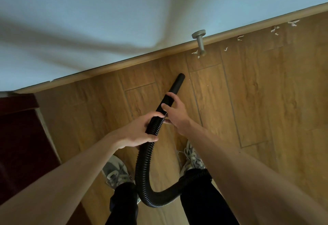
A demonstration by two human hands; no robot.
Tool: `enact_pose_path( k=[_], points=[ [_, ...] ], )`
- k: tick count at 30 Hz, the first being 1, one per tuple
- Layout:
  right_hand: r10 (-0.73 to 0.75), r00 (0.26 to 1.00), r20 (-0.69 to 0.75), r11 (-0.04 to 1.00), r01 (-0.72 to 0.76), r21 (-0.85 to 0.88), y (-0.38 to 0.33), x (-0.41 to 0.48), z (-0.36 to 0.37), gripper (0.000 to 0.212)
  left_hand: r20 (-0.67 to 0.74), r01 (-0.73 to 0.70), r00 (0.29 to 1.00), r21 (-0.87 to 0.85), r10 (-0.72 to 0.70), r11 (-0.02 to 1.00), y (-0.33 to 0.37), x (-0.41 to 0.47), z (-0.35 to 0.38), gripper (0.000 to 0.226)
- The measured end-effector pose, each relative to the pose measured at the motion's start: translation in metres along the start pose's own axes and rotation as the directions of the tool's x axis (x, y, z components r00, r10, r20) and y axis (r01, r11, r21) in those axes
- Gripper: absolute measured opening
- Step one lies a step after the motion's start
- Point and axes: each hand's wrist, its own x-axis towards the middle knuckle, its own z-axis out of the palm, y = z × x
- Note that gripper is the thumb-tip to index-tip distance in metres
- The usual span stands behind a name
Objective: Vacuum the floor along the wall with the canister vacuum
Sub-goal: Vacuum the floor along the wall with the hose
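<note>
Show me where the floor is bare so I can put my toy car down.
Bare planks lie right of the nozzle, below the scraps. More lie between the skirting board and the left hand. It is crowded by the door stop, and the hose loops between the shoes.

Warm-brown wood-grain plank floor (pixel 257 100), boards staggered, joints visible. At 12 o'clock it meets a tan wooden skirting strip (pixel 106 68) at the foot of a pale wall (pixel 159 3). At 1 o'clock a grey metal mushroom-headed door stop (pixel 200 42) stands on the boards, just off the skirting. Small white curled scraps (pixel 194 52) lie beside its foot and scattered toward 2 o'clock, near the skirting. At 9 o'clock lies a dark red covering (pixel 23 136); material cannot be told. At 6 o'clock two grey-and-white laced trainers (pixel 115 169) stand apart.
</note>
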Motion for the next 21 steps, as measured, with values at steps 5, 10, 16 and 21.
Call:
enact_pose_path(
  k=[5,10,16,21],
  points=[
    [-0.017,0.991,-0.134,0.997,0.027,0.074,0.011,-0.004,-0.032,0.045,0.126,0.003,0.992,0.117,-0.018,0.993,0.029,0.021,0.006,0.067],
    [0.001,0.968,-0.250,0.987,0.040,0.158,0.030,-0.010,-0.055,0.042,0.215,0.025,0.973,0.263,-0.084,0.964,0.052,0.038,0.019,0.068],
    [0.007,0.974,-0.226,0.977,0.041,0.207,0.022,-0.007,-0.067,0.046,0.205,0.008,0.977,0.238,-0.059,0.971,0.057,0.043,0.023,0.068],
    [-0.046,0.989,-0.141,0.991,0.063,0.116,-0.008,0.007,-0.056,0.049,0.114,-0.015,0.993,0.169,-0.005,0.986,0.054,0.040,0.011,0.068]
  ],
)
